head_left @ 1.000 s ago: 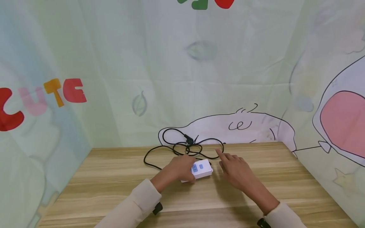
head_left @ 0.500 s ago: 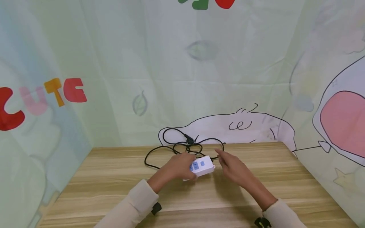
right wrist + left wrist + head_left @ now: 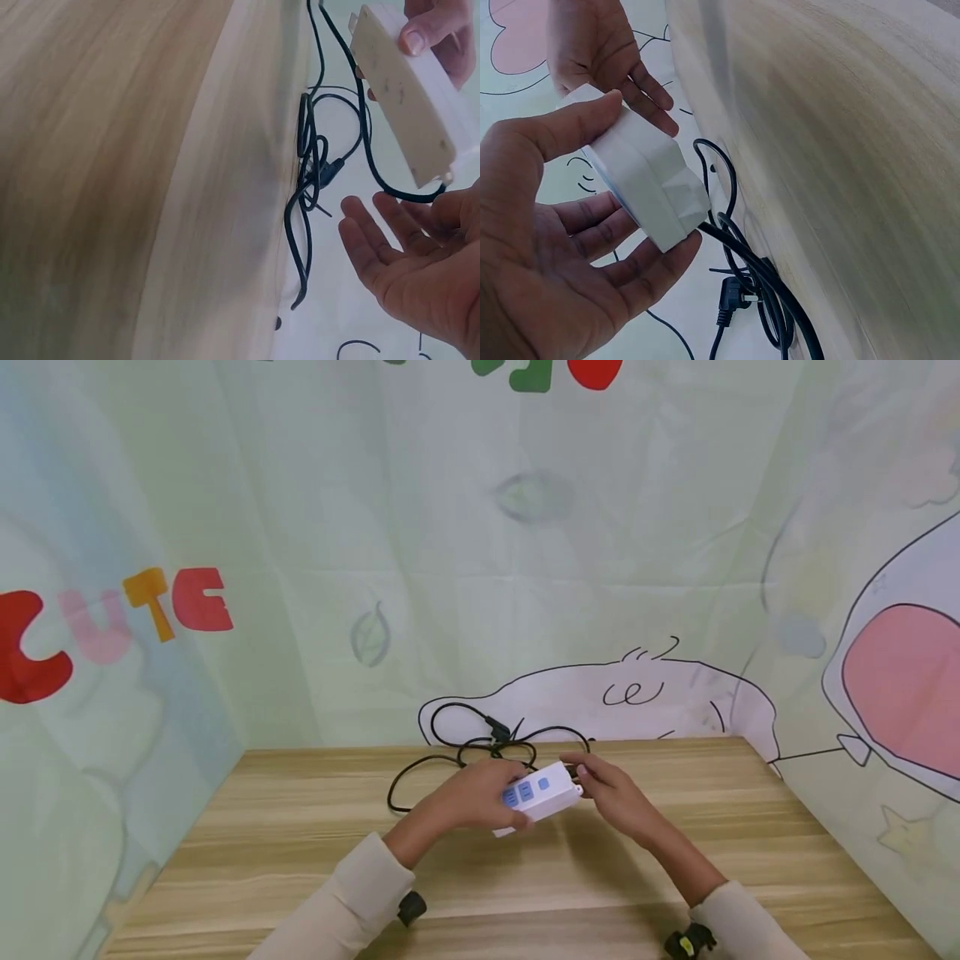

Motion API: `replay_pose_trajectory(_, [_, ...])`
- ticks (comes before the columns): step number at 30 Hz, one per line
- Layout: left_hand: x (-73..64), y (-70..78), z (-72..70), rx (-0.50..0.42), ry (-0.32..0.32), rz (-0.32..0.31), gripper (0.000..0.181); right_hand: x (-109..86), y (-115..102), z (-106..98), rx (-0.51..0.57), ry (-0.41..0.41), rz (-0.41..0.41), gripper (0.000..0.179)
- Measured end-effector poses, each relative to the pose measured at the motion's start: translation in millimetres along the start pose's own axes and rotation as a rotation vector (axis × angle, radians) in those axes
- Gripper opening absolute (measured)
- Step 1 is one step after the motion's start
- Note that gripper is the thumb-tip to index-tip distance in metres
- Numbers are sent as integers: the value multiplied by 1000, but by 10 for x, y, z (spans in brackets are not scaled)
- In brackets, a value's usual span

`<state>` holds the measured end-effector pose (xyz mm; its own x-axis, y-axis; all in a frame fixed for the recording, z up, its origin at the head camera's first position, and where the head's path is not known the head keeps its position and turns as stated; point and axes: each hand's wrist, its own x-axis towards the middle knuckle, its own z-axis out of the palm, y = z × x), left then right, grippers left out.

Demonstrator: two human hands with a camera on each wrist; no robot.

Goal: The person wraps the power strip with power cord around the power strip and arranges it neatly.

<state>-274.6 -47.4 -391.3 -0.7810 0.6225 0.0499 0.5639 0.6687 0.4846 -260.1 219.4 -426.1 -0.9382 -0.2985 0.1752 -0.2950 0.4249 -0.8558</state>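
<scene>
A white power strip [image 3: 551, 793] with blue sockets is tilted above the table, its right end the higher one. My left hand [image 3: 480, 797] grips it near its left end, thumb on the near side. The left wrist view shows the fingers round the body of the strip [image 3: 645, 172]. At the right end is my right hand [image 3: 622, 802], its fingers loosely bent and spread below the strip in the right wrist view. There a black cord [image 3: 367, 142] leaves the strip's end close by the thumb and loops back beneath it. The black plug [image 3: 498, 729] lies at the table's back edge.
The rest of the cord [image 3: 780, 289] lies in tangled loops behind the strip, by the back edge. The wooden table [image 3: 300, 877] ends against a pale printed cloth [image 3: 450, 527], which also stands along both sides.
My left hand has lifted the power strip, tilted it and carried it to the right. The right fingers have dropped and come in close to its right end. The left cord loop has shifted rightward.
</scene>
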Motion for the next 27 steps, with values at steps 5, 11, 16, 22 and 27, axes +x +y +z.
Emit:
replay_pose_trajectory(5, [-6, 23, -16, -53, -14, -16, 63, 21, 30, -13, 118, -28, 38, 44])
replay_pose_trajectory(11, [-13, 40, -43, -109, 0, -16, 55, 40, 57, 26, 221, -10, 58, 44])
replay_pose_trajectory(16, [-19, 72, -73, -202, 7, 13, 48, 50, 96, 81, 274, 21, 37, 46])
replay_pose_trajectory(22, [-9, 93, -87, -293, 0, 29, 52, 54, 114, 148, 359, 37, 49, 47])
replay_pose_trajectory(27, [3, 100, -74, -322, -1, 25, 59, 86, 124, 221, 468, 52, 51, 47])
